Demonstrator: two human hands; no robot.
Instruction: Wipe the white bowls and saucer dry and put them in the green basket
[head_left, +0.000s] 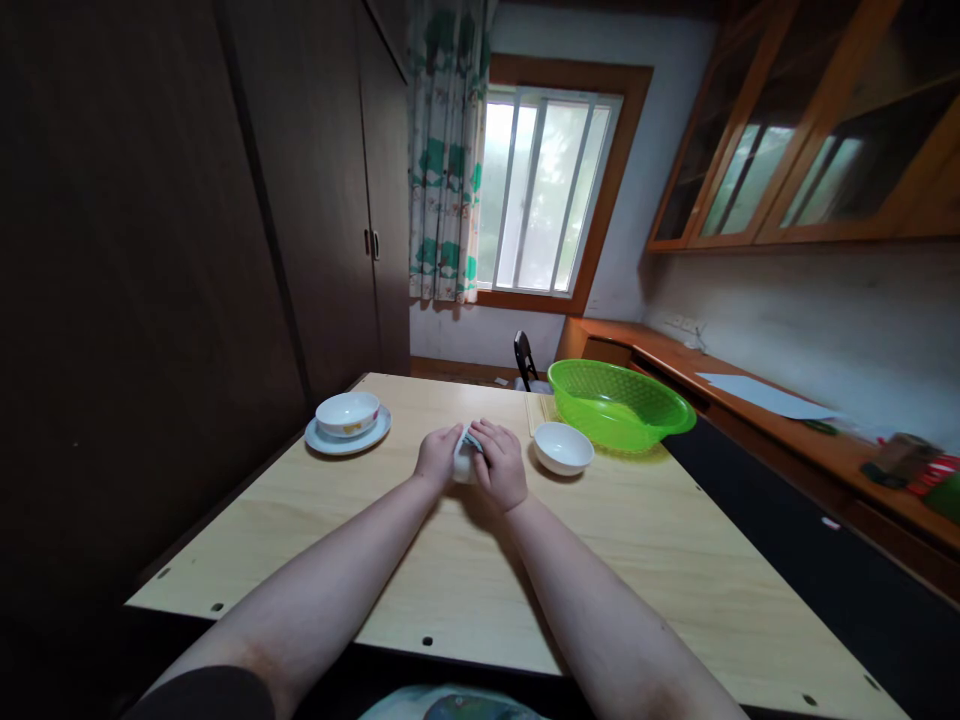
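Note:
Above the middle of the table, my left hand (pixel 437 455) is closed on the side of a white bowl (pixel 463 468), which is largely hidden by both hands. My right hand (pixel 499 465) is closed over a small bluish cloth (pixel 472 441) and presses it against the bowl. Just right of my hands, another white bowl (pixel 564 449) stands upright on the table. Over to the left, a bowl with a coloured pattern (pixel 347 414) rests on a pale plate (pixel 319 440).
A large green plastic basket (pixel 619 425) stands at the table's far right corner. The light wooden table (pixel 337 560) has dark wardrobes (pixel 315 200) along its left. Behind it are a folding chair (pixel 525 360) and an orange-brown counter (pixel 720 400) with papers (pixel 769 397).

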